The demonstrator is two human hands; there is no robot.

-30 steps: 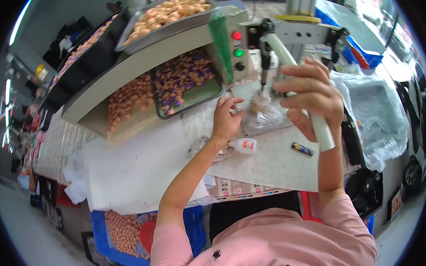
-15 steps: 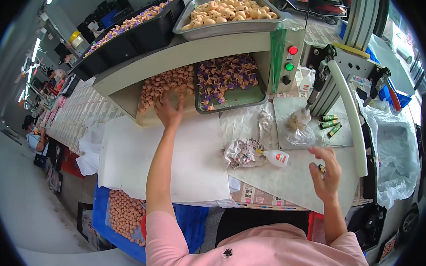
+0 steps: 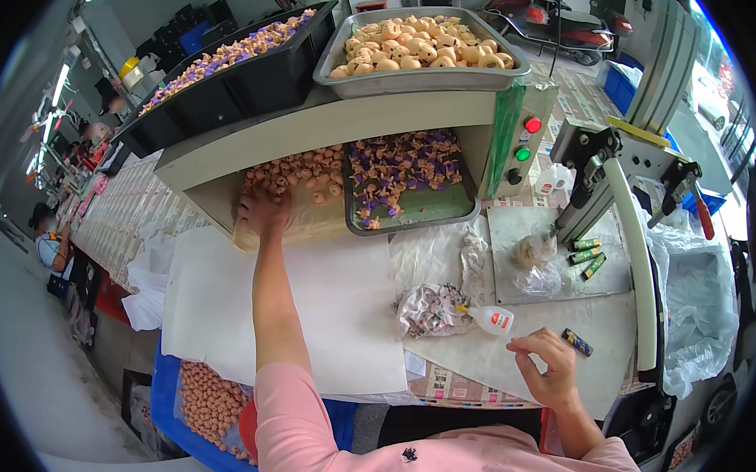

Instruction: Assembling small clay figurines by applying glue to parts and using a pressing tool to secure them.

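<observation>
The person's left hand (image 3: 266, 214) reaches under the shelf (image 3: 339, 124) toward the table's (image 3: 137, 217) back edge, at the heap of round tan pieces (image 3: 307, 167); whether its grip has closed on any cannot be told. The right hand (image 3: 546, 365), half-curled and seemingly holding nothing, hovers near the front edge. Rightward lie three green cylinders (image 3: 584, 256), one dark cylinder (image 3: 577, 342) and one white bottle (image 3: 491, 319) (red-marked label, print too small to read).

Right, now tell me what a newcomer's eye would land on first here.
Probably the metal tray heaped with pale rounded pieces, on top of the shelf. Next, the bright red button and green button on the box at the shelf's right end. Then the left hand, under the shelf at the brownish pieces, left of the green-bottomed tray.
</observation>
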